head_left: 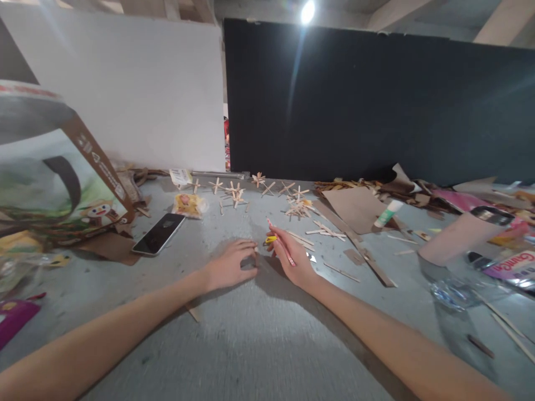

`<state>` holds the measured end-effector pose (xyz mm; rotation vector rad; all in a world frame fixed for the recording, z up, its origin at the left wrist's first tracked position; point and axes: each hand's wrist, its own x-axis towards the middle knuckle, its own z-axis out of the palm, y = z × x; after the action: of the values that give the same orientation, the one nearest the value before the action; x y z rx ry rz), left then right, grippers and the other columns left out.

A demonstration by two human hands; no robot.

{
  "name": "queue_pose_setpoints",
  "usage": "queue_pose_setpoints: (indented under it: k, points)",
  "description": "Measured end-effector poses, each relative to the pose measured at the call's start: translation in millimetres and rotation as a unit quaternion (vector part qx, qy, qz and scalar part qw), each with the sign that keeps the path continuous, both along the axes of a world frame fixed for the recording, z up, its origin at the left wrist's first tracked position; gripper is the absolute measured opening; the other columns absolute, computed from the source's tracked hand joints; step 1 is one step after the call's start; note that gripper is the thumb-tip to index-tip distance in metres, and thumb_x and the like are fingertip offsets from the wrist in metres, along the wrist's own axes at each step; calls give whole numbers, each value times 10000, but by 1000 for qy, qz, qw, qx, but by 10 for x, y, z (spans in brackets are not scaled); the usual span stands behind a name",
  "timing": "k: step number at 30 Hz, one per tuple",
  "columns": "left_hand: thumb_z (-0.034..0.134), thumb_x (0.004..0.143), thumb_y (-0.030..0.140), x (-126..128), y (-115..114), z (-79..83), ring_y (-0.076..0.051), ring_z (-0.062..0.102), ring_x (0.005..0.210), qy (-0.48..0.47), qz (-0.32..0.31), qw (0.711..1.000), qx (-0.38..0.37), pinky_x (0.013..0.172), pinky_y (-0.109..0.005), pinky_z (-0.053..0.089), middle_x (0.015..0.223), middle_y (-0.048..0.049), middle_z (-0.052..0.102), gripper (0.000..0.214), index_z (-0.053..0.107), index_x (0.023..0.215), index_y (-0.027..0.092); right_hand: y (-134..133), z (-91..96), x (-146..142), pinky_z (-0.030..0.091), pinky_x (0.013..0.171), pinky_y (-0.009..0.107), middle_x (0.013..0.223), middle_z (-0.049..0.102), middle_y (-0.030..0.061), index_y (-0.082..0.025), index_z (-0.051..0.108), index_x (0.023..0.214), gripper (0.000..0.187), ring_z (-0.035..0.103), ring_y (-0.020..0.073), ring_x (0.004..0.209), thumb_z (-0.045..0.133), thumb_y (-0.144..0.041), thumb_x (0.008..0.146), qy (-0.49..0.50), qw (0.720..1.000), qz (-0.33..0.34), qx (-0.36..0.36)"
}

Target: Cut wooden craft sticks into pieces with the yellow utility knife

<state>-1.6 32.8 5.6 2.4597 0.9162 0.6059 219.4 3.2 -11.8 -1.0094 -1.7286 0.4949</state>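
My right hand [292, 267] is closed around a thin red-and-white pencil [285, 249], which slants up to the left. A small yellow object [270, 240] shows at the same fingertips; its kind is unclear. Just left of it, my left hand [234, 263] rests on the table with thumb and fingers curved apart, and I see nothing held in it. Flat wooden sticks [301, 240] lie beyond my right hand. Farther back stand several star-like shapes of crossed sticks, among them a stick cluster [299, 208] and a stick star [235, 195].
A phone [159, 234] and a yellow packet [188, 205] lie left on the grey table [225, 345], near a large printed bag [62, 172]. On the right are cardboard [355, 209], a glue stick [388, 213], a tumbler [462, 236] and crumpled clear plastic [451, 292]. Panels stand behind.
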Motion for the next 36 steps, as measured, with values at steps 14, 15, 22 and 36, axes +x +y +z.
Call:
queue_pose_setpoints:
  k: [14,15,22,36]
  points:
    - [848,729,371,-36,-63,20,-338,571,1347,-33,75,992,-91,1144,-519,446,1413,-132,632,541,662,1225,259,12,49,40,511,583,291,720,682,21,-222,687,1191,393,640,172,604,458,-502,1037,43,981,101,-158]
    - [858,714,369,-37,-72,22,-343,581,1334,-41,87,989,-108,1132,-524,456,1405,-140,630,615,628,1273,258,23,38,46,520,597,297,740,693,29,-222,695,1183,387,655,179,630,458,-490,1036,52,980,103,-163]
    - [870,696,348,-44,-85,14,-347,550,1386,-70,82,983,-151,1170,-533,424,1452,-156,590,691,559,1305,249,89,-33,59,520,616,302,784,715,39,-230,735,1158,348,663,188,683,469,-410,1023,86,972,125,-182]
    - [845,705,362,-82,-71,8,-346,538,1385,-56,63,986,-143,1175,-558,403,1450,-162,590,730,518,1349,258,41,27,99,492,521,266,771,678,38,-195,732,1049,294,625,145,563,615,-451,966,49,953,205,-217]
